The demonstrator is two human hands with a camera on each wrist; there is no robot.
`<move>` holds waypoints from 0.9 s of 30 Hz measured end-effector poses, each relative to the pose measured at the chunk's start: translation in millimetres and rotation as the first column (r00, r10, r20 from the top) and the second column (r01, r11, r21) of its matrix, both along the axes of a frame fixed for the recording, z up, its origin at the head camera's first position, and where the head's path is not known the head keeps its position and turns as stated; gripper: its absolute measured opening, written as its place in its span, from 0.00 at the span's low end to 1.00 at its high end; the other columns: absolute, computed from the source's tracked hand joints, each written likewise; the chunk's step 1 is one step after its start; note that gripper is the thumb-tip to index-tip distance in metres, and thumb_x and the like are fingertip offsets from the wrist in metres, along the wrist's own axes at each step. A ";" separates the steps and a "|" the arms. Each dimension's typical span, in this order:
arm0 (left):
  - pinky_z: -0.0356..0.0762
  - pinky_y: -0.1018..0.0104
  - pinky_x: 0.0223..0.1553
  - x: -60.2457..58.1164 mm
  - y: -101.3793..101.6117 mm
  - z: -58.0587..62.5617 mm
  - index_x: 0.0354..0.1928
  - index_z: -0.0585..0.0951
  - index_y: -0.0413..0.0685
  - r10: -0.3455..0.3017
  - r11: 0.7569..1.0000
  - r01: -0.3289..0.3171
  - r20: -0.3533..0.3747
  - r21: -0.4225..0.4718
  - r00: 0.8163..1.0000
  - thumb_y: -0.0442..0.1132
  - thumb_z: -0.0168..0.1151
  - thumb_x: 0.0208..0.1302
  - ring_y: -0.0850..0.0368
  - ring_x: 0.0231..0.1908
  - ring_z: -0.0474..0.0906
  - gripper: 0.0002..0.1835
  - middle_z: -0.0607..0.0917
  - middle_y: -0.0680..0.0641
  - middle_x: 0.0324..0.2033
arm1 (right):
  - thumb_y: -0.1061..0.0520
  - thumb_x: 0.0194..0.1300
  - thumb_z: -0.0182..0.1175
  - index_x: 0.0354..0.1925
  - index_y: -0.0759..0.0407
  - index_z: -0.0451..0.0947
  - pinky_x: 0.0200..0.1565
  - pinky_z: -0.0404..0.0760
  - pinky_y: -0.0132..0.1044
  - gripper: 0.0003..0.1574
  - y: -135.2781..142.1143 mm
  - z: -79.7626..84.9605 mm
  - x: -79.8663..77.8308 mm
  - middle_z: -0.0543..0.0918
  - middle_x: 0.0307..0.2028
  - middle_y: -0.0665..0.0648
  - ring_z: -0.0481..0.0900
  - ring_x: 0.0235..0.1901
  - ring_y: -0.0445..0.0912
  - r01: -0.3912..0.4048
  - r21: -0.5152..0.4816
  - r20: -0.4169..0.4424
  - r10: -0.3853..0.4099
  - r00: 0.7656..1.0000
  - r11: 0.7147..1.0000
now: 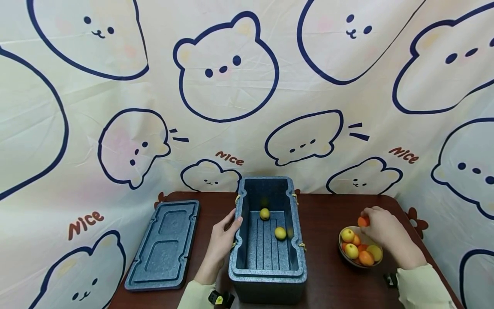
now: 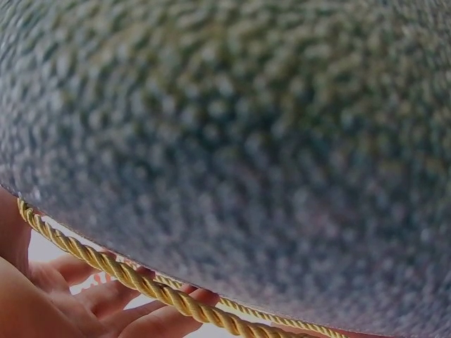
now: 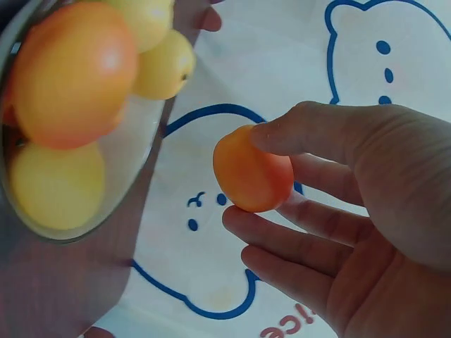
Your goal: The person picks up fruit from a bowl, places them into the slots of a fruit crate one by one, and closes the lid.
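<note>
A speckled blue-grey box [image 1: 269, 274] stands uncovered in the middle of the table, two yellow fruits [image 1: 280, 233] lying apart on its ribbed floor. Against the box's left side rests my left hand [image 1: 223, 236]; in the left wrist view its fingers [image 2: 165, 322] stretch out beside a twisted gold rope [image 2: 187, 304] along the wall. My right hand [image 1: 386, 229] pinches a small orange fruit [image 3: 246, 169] between thumb and fingers, just above the bowl's far right rim. Yellow and orange fruits [image 1: 366, 258] fill the round bowl [image 1: 356, 265].
The matching flat lid [image 1: 164, 244] lies on the dark brown table [image 1: 324, 223], left of the box. Behind the table hangs a pale cloth [image 1: 231, 98] printed with bear outlines. Black wrist devices [image 1: 221, 298] sit at both cuffs.
</note>
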State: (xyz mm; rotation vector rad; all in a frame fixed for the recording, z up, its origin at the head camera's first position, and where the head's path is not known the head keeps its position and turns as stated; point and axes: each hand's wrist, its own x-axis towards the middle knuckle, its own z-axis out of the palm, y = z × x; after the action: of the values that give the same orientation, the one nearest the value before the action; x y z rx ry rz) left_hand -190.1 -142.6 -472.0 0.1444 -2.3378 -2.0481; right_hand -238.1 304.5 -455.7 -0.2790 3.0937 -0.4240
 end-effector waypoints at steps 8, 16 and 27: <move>0.65 0.44 0.68 -0.6 0.0 -0.9 0.74 0.68 0.44 -0.007 1.000 0.006 -0.006 -0.005 1.000 0.51 0.60 0.74 0.44 0.71 0.64 0.33 0.69 0.38 0.71 | 0.63 0.57 0.67 0.41 0.68 0.81 0.39 0.80 0.54 0.13 -10.4 15.4 -4.9 0.82 0.36 0.63 0.76 0.33 0.55 -0.060 0.018 -0.101 0.061 0.993 0.998; 0.64 0.44 0.68 -1.3 -0.4 -1.5 0.74 0.68 0.44 -0.006 1.000 0.006 -0.007 -0.010 1.000 0.51 0.60 0.74 0.44 0.72 0.63 0.33 0.69 0.39 0.71 | 0.60 0.58 0.69 0.42 0.66 0.83 0.41 0.81 0.53 0.14 -21.5 24.6 -11.8 0.83 0.37 0.61 0.77 0.34 0.54 -0.070 -0.022 -0.133 0.066 0.989 0.997; 0.64 0.44 0.68 -2.5 -0.4 -3.2 0.74 0.69 0.43 -0.006 1.000 0.006 -0.007 -0.002 1.000 0.51 0.60 0.74 0.44 0.71 0.63 0.33 0.69 0.39 0.71 | 0.58 0.59 0.70 0.48 0.66 0.81 0.38 0.80 0.52 0.20 -39.0 38.9 -23.3 0.81 0.37 0.61 0.75 0.32 0.53 -0.066 0.004 -0.107 0.066 0.992 0.998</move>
State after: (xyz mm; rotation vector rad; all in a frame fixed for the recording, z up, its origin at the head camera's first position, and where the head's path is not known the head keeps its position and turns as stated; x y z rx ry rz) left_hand -192.7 -143.1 -475.2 0.1306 -2.3389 -2.0456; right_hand -261.5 265.5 -416.8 -0.4168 3.1769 -0.4203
